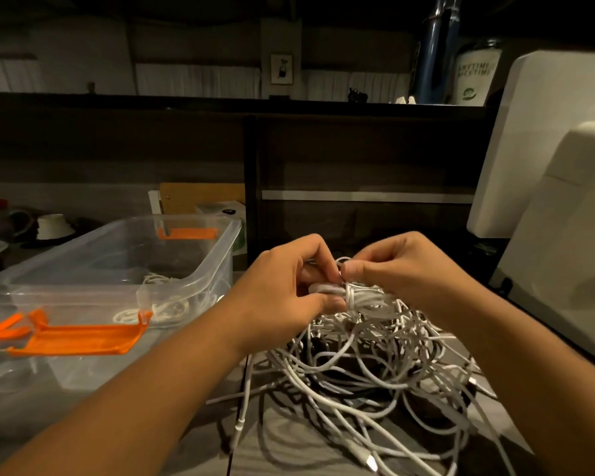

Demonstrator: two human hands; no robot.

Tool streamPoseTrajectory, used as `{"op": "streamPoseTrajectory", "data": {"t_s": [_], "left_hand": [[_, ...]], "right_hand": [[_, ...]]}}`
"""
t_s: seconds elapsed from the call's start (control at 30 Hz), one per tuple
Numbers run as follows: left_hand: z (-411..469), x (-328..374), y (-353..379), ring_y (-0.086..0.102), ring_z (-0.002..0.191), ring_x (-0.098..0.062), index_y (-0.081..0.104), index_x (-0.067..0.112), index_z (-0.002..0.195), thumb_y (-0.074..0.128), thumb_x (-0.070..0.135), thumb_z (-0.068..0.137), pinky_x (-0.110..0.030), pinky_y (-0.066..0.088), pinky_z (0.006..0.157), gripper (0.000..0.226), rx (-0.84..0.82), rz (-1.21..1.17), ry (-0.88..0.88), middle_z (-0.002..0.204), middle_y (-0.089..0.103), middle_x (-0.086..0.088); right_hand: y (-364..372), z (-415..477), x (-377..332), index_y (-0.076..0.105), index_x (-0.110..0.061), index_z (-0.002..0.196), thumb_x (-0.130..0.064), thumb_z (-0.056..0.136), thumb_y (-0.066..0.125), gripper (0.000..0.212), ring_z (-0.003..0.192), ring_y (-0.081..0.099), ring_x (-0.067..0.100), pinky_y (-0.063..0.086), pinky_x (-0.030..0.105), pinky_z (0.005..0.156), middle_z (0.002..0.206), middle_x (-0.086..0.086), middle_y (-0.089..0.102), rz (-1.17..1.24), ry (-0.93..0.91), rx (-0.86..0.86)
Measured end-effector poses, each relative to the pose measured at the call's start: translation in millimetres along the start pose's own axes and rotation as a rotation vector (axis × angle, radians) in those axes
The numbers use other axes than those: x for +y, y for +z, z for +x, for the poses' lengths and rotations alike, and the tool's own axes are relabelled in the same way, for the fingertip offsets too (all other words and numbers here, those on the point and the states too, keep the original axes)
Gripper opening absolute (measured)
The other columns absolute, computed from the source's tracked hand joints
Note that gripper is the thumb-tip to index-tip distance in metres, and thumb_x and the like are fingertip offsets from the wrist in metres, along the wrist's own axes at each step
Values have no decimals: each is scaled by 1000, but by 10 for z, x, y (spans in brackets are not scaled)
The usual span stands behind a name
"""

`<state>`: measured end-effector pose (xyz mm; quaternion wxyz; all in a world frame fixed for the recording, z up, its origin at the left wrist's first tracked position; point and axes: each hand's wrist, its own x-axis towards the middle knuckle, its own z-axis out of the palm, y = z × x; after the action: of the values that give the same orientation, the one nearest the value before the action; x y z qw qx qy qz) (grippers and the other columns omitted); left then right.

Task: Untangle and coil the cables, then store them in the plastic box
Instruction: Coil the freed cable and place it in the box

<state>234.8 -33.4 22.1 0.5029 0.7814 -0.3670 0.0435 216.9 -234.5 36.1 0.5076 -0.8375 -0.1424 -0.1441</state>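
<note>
Dim light; dark, wood-grained table (289, 444), matte.

Up front, left hand (282, 286): curled round a small coiled bundle (354, 298) of white cable, thumb underneath, fingertips over the top.

Close beside it, almost touching, right hand (402, 266): thumb and forefinger pinching a thin white strand at the top of the same bundle, at the spot with a few turns wrapped crosswise round its waist.

Bundle held just above the far edge of the tangle (375, 369): a loose heap of smooth, round cords, mostly white, some black underneath, sprawling in wide loops over the table. Pale plug tips at several near ends.

To the left, well apart from both hands, plastic box (66, 286): clear, rectangular, rounded corners, thin glossy walls, open on top. At its near end an orange latch (76, 338), folded down flat, opaque and ribbed-looking; at the other end a far latch (188, 232), same orange.

Inside the box, near the right wall, coiled cables (162, 305), white, lying on the bottom; number impossible to tell through the plastic.

Along the right edge, white panel (529, 149): matte, smooth, rounded corners, standing upright.
</note>
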Motion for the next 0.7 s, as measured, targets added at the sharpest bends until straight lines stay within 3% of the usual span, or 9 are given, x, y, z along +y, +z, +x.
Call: {"op": "streamPoseTrajectory", "data": {"t_s": [0.1, 0.2, 0.3, 0.4, 0.53, 0.7], "left_hand": [[-9, 10, -12, 75, 85, -16, 61, 21, 99, 78, 0, 83, -33, 59, 78, 31, 1, -73, 36, 86, 76, -1], [21, -24, -1, 75, 87, -19, 66, 18, 109, 73, -5, 86, -30, 60, 77, 33, 97, -192, 44, 93, 77, -4], [48, -98, 50, 75, 87, -17, 74, 17, 109, 70, 1, 90, -26, 58, 74, 25, 168, -187, 15, 94, 77, -2], [57, -156, 86, 74, 83, -15, 78, 19, 103, 69, 4, 91, -25, 59, 74, 21, 232, -160, -9, 89, 78, 0], [104, -175, 62, 75, 79, -21, 77, 11, 101, 68, 1, 91, -26, 61, 72, 17, 327, -256, -25, 88, 78, -7], [123, -182, 36, 74, 73, -14, 75, 8, 103, 67, 4, 92, -18, 56, 63, 14, 411, -322, -106, 86, 78, -6]], "right_hand": [[-13, 2, 52, 82, -17, 80, -59, 62, 83, 45, 72, 63, 29, 49, 39, 71, 83, 26, 72, 95, 56, -86], [19, 27, 85, 81, -16, 77, -43, 72, 77, 28, 55, 49, 16, 35, 27, 53, 66, 9, 66, 245, 111, -74], [57, 42, 122, 81, -18, 79, -25, 88, 73, 13, 50, 35, 12, 25, 27, 49, 58, 2, 54, 202, 142, -16], [68, 40, 140, 81, -22, 84, -15, 91, 69, 15, 48, 35, 11, 24, 27, 50, 57, 4, 52, 133, 184, 1], [110, 16, 112, 81, -19, 88, -18, 95, 68, 14, 52, 45, 10, 33, 22, 46, 72, 5, 71, 143, 193, -13], [179, -11, 58, 81, -24, 88, -32, 95, 69, 16, 56, 53, 11, 36, 23, 48, 77, 2, 76, -67, 176, -59]]}}
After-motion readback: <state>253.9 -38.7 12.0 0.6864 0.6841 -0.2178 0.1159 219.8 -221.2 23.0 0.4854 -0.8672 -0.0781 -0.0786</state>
